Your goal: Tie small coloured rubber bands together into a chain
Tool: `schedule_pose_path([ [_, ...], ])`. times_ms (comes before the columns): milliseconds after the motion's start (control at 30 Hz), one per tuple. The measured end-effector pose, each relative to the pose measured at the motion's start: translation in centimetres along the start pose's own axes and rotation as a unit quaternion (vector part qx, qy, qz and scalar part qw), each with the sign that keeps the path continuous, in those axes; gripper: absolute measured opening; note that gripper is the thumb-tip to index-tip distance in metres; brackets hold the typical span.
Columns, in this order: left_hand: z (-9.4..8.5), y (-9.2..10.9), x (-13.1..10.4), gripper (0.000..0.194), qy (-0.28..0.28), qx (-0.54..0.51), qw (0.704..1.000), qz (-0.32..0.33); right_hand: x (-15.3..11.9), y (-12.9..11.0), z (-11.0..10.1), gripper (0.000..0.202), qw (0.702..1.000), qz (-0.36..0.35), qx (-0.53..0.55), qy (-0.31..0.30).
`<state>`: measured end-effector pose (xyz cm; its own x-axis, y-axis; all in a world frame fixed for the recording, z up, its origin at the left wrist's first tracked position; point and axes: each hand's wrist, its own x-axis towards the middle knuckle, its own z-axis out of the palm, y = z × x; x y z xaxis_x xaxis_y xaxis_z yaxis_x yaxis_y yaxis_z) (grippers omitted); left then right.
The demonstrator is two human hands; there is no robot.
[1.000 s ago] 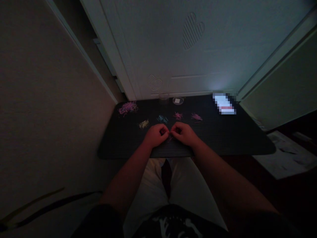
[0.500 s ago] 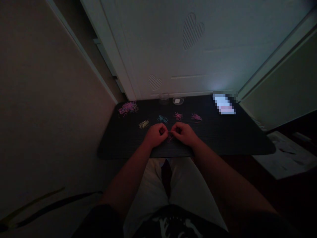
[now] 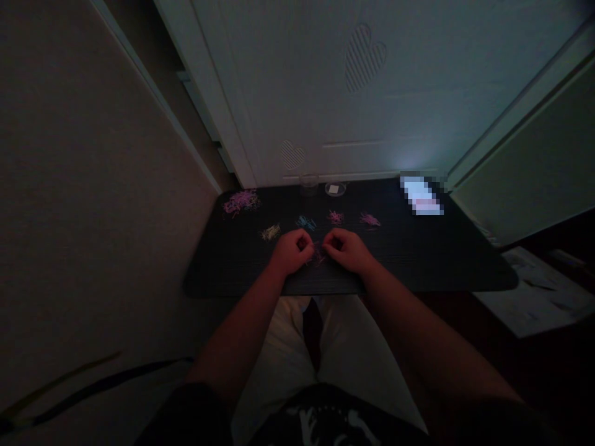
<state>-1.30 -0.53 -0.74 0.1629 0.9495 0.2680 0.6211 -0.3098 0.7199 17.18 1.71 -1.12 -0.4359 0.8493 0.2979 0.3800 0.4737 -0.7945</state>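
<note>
Over the front middle of the dark table (image 3: 418, 260), my left hand (image 3: 294, 251) is closed with thumb and fingertips together. My right hand (image 3: 346, 249) is pinched in the same way, just across a narrow gap. What either pinch holds is too small and dim to make out. Thin pinkish strands (image 3: 318, 255) lie between and below my fingertips. Behind my hands are small piles of strands: a pale yellow one (image 3: 270, 232), a blue one (image 3: 305, 222), a pink one (image 3: 335, 217) and a purple-pink one (image 3: 370, 219).
A larger mixed pile (image 3: 240, 202) lies at the back left. A clear container (image 3: 309, 184) and a round clear lid (image 3: 335, 189) with a white label stand near the white panel (image 3: 297, 93). At the back right is a lit, blurred-out screen (image 3: 423, 197).
My hands have moved slightly apart, opening a small gap between the fingertips. More of the pinkish strands between them shows.
</note>
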Motion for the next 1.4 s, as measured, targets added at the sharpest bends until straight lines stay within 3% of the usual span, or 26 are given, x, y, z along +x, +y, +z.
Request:
schedule_pose_path([
  [367,-0.12,0.30,-0.02,0.009,-0.015,0.004,1.000,0.005,0.05,-0.03,0.05,0.008,1.000,0.008,0.003,-0.010],
  [567,-0.09,0.38,-0.02,0.008,-0.025,0.012,1.000,0.013,-0.04,0.06,0.15,0.027,0.999,0.010,0.035,-0.010],
  [767,0.15,0.37,-0.01,0.012,-0.059,0.030,0.997,0.028,-0.03,-0.22,0.01,0.008,1.000,-0.012,-0.005,-0.015],
  [1400,0.03,0.45,0.06,0.020,-0.066,0.030,0.997,0.025,0.00,-0.20,0.05,0.007,1.000,0.014,-0.010,-0.019],
])
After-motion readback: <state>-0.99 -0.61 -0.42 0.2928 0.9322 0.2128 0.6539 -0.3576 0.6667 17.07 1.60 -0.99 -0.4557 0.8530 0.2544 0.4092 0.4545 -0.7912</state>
